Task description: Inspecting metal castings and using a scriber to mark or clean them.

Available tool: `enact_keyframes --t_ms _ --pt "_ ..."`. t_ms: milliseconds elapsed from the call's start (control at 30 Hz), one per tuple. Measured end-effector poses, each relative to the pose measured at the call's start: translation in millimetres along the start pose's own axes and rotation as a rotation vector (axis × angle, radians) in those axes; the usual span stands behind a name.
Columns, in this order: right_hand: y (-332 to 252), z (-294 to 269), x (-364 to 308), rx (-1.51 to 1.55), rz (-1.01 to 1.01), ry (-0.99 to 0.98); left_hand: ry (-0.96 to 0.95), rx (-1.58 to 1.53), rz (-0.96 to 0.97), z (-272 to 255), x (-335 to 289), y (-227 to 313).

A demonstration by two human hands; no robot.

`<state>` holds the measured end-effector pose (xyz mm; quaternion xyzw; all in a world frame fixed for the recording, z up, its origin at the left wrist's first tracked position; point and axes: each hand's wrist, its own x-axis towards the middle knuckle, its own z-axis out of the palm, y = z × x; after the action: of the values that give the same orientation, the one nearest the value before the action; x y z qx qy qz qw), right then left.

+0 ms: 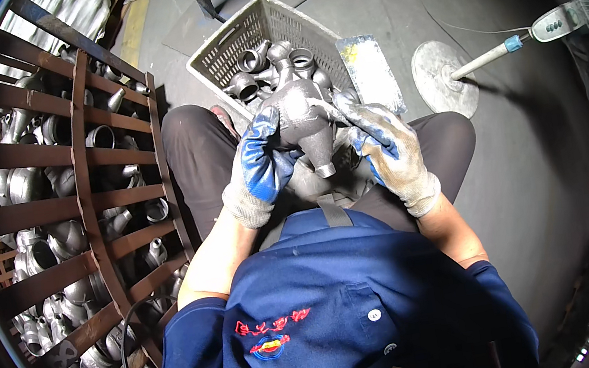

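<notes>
My left hand (261, 162), in a grey glove with a blue coated palm, grips a dull grey metal casting (300, 119) by its left side. The casting has a rounded body, and a tapering spout points down toward me. My right hand (387, 148), gloved alike and stained brown, is closed at the casting's right side. From its fingers a thin, pale, stick-like thing (329, 111) reaches to the casting's surface; its kind is not clear. Just beyond my hands, a plastic crate (229, 39) holds several similar grey castings (280, 54).
On my left stands a brown metal rack (81, 169) full of castings (23, 184). A worn, paint-marked board (371, 71) leans by the crate's right side. Farther right is a pedestal fan (558, 23) on a round base (438, 77). A thin cable crosses the floor near the fan.
</notes>
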<state>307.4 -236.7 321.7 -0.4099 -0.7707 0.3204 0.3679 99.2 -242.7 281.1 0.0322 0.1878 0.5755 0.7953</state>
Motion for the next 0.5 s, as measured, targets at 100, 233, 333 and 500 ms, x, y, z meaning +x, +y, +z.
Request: enact_keyframes --t_ms 100,233,333,500 --pt "-2 -2 0 -0.059 -0.017 -0.003 -0.046 -0.042 -0.035 6 -2 2" --pt "-1 -2 1 -0.164 -0.045 0.005 -0.048 -0.028 -0.007 14 -7 1" --pt "-1 -4 1 -0.291 -0.071 0.018 -0.102 0.059 0.027 16 -9 0" --pt "-2 -9 -1 -0.352 -0.048 -0.008 -0.058 0.154 0.007 10 -10 -1"
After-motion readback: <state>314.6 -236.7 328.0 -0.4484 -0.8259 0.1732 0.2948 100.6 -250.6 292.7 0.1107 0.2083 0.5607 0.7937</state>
